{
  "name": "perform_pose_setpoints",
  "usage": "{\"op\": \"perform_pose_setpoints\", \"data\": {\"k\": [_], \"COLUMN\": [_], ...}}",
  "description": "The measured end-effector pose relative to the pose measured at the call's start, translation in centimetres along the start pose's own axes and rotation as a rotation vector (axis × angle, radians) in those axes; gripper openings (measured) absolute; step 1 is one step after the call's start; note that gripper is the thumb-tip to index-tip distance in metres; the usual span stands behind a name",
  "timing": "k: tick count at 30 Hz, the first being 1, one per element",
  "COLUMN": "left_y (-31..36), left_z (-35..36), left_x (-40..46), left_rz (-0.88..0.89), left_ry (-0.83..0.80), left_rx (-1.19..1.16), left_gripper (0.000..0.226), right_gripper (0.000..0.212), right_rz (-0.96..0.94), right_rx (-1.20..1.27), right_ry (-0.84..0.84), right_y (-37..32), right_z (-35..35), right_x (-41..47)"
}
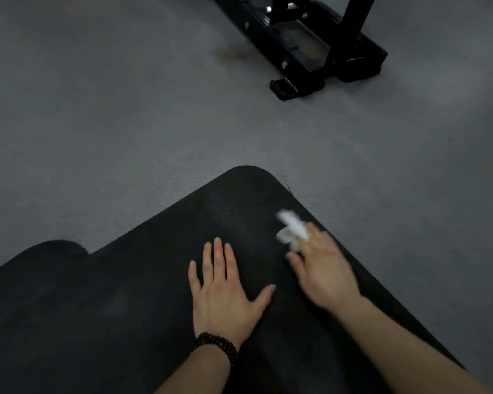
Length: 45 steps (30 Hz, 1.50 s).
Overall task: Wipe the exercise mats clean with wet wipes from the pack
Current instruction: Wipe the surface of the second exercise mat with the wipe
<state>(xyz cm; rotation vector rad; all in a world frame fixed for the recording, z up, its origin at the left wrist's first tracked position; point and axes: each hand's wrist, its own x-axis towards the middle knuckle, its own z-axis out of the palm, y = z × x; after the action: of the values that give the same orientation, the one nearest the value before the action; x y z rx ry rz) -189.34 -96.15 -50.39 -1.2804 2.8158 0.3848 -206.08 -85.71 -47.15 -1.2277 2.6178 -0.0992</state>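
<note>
A black exercise mat (143, 294) lies on the grey floor, its rounded far corner pointing away from me. My left hand (225, 291) rests flat on the mat with fingers spread, a dark bead bracelet on its wrist. To its right, my right hand (322, 271) is blurred and holds a crumpled white wet wipe (291, 227) against the mat near its right edge. The pack of wipes is not in view.
A second dark mat edge (49, 250) shows at the lower left, beside the first mat. The black steel base of a gym machine (310, 44) stands on the grey floor (125, 109) at the top right.
</note>
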Motion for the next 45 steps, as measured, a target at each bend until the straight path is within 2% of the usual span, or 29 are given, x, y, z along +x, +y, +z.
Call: {"op": "perform_pose_setpoints", "data": {"k": [2,3,5,7,8,9,11,12,13,14,17,18,19,22,24,26,29,30,31,33,35,36,37,40,41,42,45], "left_y": [0.2,0.3,0.2,0.1,0.1,0.2,0.4,0.4,0.4,0.3,0.2,0.1,0.1,0.2,0.1,0.2,0.2,0.1,0.1,0.2,0.2,0.2,0.2,0.1,0.0,0.0,0.1], "left_z": [0.1,0.1,0.2,0.4,0.4,0.3,0.3,0.3,0.4,0.4,0.4,0.4,0.5,0.5,0.5,0.3,0.2,0.2,0.1,0.1,0.2,0.2,0.2,0.4,0.4,0.4,0.0], "left_x": [0.1,0.1,-0.2,-0.4,-0.4,-0.4,-0.2,-0.2,-0.2,-0.3,-0.3,-0.3,-0.3,-0.4,-0.3,-0.3,-0.1,-0.1,-0.2,-0.2,-0.3,-0.2,-0.2,-0.2,-0.2,-0.3,-0.2], "left_rz": [0.025,0.055,0.102,0.109,0.1,0.093,0.09,0.087,0.089,0.095,0.097,0.093,0.093,0.09,0.086,0.086,0.092,0.09,0.085,0.079,0.077,0.08,0.079,0.079,0.078,0.083,0.103], "left_ry": [0.006,-0.004,-0.005,-0.002,-0.007,0.005,0.032,0.037,0.041,0.048,0.048,0.052,0.06,0.051,0.051,0.042,-0.007,-0.005,0.006,0.019,0.017,0.022,0.019,0.019,0.016,0.016,-0.021], "left_rx": [0.039,0.052,0.033,0.043,0.046,0.045,0.044,0.047,0.05,0.049,0.048,0.052,0.055,0.056,0.055,0.05,0.047,0.046,0.042,0.041,0.043,0.04,0.033,0.026,0.022,0.017,0.041], "left_gripper": [0.11,0.106,0.095,0.089,0.089,0.091,0.092,0.093,0.093,0.093,0.091,0.091,0.091,0.093,0.094,0.094,0.095,0.095,0.095,0.095,0.097,0.097,0.096,0.096,0.098,0.1,0.107], "right_gripper": [0.068,0.068,0.064,0.061,0.06,0.06,0.064,0.067,0.068,0.068,0.06,0.057,0.055,0.056,0.062,0.061,0.056,0.056,0.058,0.061,0.064,0.065,0.064,0.058,0.056,0.055,0.059], "right_rz": [0.148,0.128,-0.098,-0.336,-0.355,-0.269,0.046,0.143,0.159,0.099,-0.317,-0.393,-0.381,0.004,0.148,0.069,-0.306,-0.335,-0.273,0.008,0.189,0.19,0.108,-0.277,-0.335,-0.307,0.085], "right_rx": [-0.025,0.005,0.097,0.083,0.061,0.055,0.04,0.016,0.023,0.047,0.096,0.083,0.063,0.023,0.014,0.076,0.131,0.111,0.103,0.084,0.016,0.034,0.07,0.13,0.115,0.089,0.015], "right_ry": [0.026,0.006,-0.054,-0.145,-0.139,-0.092,0.023,0.039,0.026,-0.004,-0.123,-0.126,-0.086,0.054,0.087,0.062,-0.081,-0.079,-0.032,0.07,0.095,0.079,0.055,-0.098,-0.098,-0.059,0.069], "right_y": [1.0,0.3,-2.2,-3.4,-2.5,-1.0,2.3,3.2,3.0,2.2,-2.2,-2.6,-2.0,1.6,2.5,0.3,-4.0,-4.0,-3.0,0.1,2.1,1.7,0.6,-3.2,-3.0,-1.8,2.2], "right_z": [0.0,0.0,-0.1,-0.4,-0.5,-0.5,-0.5,-0.5,-0.4,-0.1,0.4,0.3,0.1,0.1,0.1,0.4,0.7,0.6,0.7,0.8,0.5,0.6,0.8,1.0,0.9,0.8,0.7], "right_x": [0.4,0.2,-1.0,-2.3,-2.3,-1.6,-0.4,-0.1,-0.2,-0.6,-3.0,-3.4,-3.1,-1.7,-1.8,-2.4,-4.5,-4.6,-4.2,-3.1,-2.6,-2.7,-3.0,-4.8,-4.7,-4.1,-2.5]}}
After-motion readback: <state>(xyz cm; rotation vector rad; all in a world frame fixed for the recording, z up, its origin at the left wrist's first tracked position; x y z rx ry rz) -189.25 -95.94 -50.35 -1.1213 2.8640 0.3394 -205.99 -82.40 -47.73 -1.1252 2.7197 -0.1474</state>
